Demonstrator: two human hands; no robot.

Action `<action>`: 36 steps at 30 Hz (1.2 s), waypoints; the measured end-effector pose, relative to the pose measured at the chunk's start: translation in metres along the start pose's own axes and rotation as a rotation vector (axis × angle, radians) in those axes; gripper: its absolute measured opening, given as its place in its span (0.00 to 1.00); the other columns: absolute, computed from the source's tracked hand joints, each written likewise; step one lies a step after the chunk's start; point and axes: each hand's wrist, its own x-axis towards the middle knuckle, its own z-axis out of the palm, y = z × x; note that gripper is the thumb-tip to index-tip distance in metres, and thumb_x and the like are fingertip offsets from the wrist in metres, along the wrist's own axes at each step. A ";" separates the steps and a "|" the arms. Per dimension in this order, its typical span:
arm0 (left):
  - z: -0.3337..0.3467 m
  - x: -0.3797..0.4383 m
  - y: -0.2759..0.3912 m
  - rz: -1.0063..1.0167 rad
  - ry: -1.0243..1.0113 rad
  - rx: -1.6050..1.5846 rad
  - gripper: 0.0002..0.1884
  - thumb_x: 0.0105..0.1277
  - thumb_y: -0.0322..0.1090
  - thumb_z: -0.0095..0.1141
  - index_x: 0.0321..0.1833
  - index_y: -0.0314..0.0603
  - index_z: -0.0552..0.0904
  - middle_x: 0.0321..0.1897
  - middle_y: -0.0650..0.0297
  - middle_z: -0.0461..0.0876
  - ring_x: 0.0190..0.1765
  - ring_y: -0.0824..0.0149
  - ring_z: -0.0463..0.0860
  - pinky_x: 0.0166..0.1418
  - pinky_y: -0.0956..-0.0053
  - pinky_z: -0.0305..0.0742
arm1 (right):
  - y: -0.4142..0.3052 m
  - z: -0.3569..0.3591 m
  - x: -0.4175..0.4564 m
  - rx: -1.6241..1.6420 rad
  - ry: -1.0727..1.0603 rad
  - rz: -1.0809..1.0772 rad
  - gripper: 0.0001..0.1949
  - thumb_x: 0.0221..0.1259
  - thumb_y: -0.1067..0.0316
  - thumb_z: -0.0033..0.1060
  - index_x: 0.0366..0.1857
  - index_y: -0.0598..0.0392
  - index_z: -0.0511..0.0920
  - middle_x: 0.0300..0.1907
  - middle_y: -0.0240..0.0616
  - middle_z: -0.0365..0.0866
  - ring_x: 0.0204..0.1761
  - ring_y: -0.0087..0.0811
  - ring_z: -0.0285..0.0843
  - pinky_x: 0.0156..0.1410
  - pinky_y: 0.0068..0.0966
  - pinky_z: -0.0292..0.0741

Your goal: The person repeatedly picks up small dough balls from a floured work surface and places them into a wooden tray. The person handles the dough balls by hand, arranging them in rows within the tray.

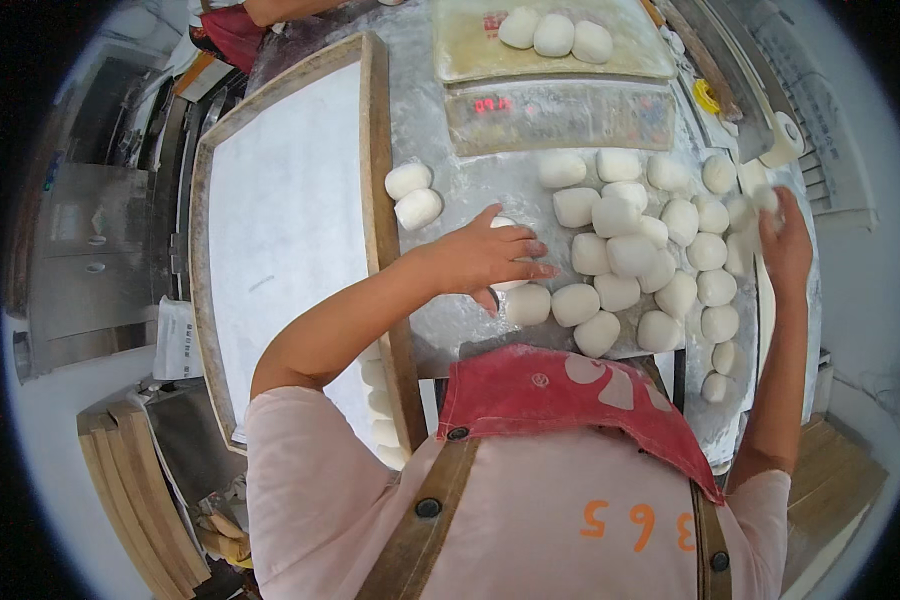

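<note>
My left hand [495, 257] is spread palm down over white dough pieces, one partly showing beneath it; whether it grips any is hidden. At the right, my right hand [786, 236] holds a slightly blurred dough piece [765, 199] at its fingertips, above the board's right edge. Between the hands many rounded dough pieces [631, 256] lie on the floured worktop, some stacked on others. Two more dough pieces [418, 208] touch each other beside the tray. Three dough pieces [553, 34] rest in a row on the floured platform of a digital scale [559, 116].
A wooden-framed tray [379, 150] lined with white paper stands at the left, with several dough pieces [379, 403] along its near right side. A wooden rolling pin [701, 60] and a yellow ring [706, 96] lie at the far right. Another person's arm [289, 9] shows at the top left.
</note>
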 end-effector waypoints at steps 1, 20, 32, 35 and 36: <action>0.001 0.000 0.002 -0.022 -0.038 0.003 0.46 0.44 0.53 0.73 0.71 0.64 0.71 0.63 0.64 0.75 0.65 0.59 0.73 0.63 0.44 0.64 | -0.048 -0.005 0.012 0.061 0.018 -0.005 0.21 0.67 0.60 0.58 0.63 0.48 0.74 0.58 0.47 0.80 0.59 0.46 0.80 0.63 0.34 0.74; 0.037 -0.009 0.042 -0.196 0.203 0.111 0.32 0.45 0.46 0.71 0.60 0.70 0.82 0.45 0.66 0.79 0.48 0.62 0.78 0.57 0.51 0.67 | -0.114 0.023 -0.038 0.176 0.021 -0.220 0.22 0.55 0.70 0.70 0.56 0.55 0.78 0.58 0.46 0.78 0.63 0.46 0.72 0.71 0.38 0.66; 0.017 -0.014 0.002 -0.329 0.327 -0.475 0.31 0.52 0.36 0.72 0.62 0.50 0.78 0.52 0.61 0.79 0.57 0.60 0.78 0.61 0.61 0.70 | 0.129 -0.076 -0.244 0.053 -0.161 0.922 0.33 0.61 0.47 0.69 0.66 0.52 0.70 0.57 0.56 0.78 0.45 0.51 0.81 0.53 0.41 0.76; 0.004 -0.021 0.012 -0.694 0.523 -0.972 0.32 0.61 0.33 0.68 0.68 0.42 0.70 0.56 0.61 0.78 0.60 0.65 0.76 0.66 0.69 0.69 | 0.134 -0.050 -0.217 -0.249 -0.163 0.603 0.27 0.62 0.45 0.66 0.57 0.54 0.77 0.49 0.54 0.83 0.41 0.51 0.84 0.48 0.41 0.78; 0.003 -0.028 0.013 -0.803 0.530 -1.049 0.32 0.69 0.34 0.61 0.73 0.41 0.63 0.59 0.63 0.76 0.62 0.70 0.73 0.67 0.70 0.69 | 0.128 -0.045 -0.201 -0.330 -0.195 0.522 0.25 0.62 0.45 0.65 0.53 0.55 0.80 0.46 0.53 0.84 0.43 0.52 0.84 0.49 0.40 0.78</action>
